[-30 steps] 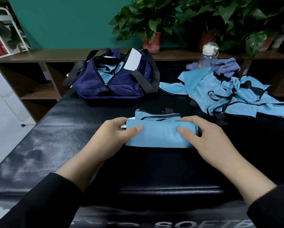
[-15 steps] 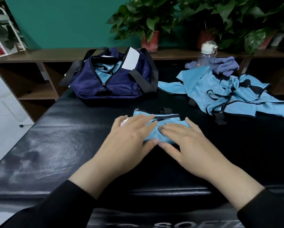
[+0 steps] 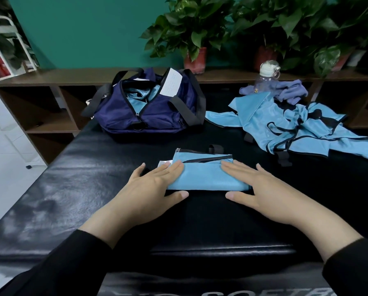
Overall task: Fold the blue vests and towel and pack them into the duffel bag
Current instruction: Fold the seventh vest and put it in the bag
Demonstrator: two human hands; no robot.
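**A:** ok so what's on the table? I see a folded vest (image 3: 204,174) right in the middle of the black padded table (image 3: 76,180), small flat rectangle, black trim showing along its top layer.

**B:** yep, and both hands are flat on it. Left hand (image 3: 151,189) lies on the vest's 9 o'clock end, fingers straight and spread, thumb stretched out on the table along the near edge. Not gripping anything, just pressing down.

**A:** right hand (image 3: 255,186) same deal?

**B:** mirror image. It's on the 3 o'clock end, fingers straight, palm down, thumb pointing in along the near edge. Also open and flat, nothing pinched. There's a little white tag (image 3: 165,163) poking out by the left fingertips.

**A:** where's the bag?

**B:** duffel bag (image 3: 144,112) sits at about 11 o'clock from the vest, well apart, at the far side of the table. Navy, unzipped, light blue fabric already visible inside, a white paper label (image 3: 171,82) stuck up at the opening.

**A:** and the rest of the laundry?

**B:** pile of unfolded vests (image 3: 289,129) at 2 o'clock, all tangled. Behind it there's a purple towel (image 3: 289,92) bunched up, with a clear water bottle (image 3: 266,80) touching it. Potted plants (image 3: 191,37) line the wooden shelf (image 3: 72,75) at 12 o'clock.
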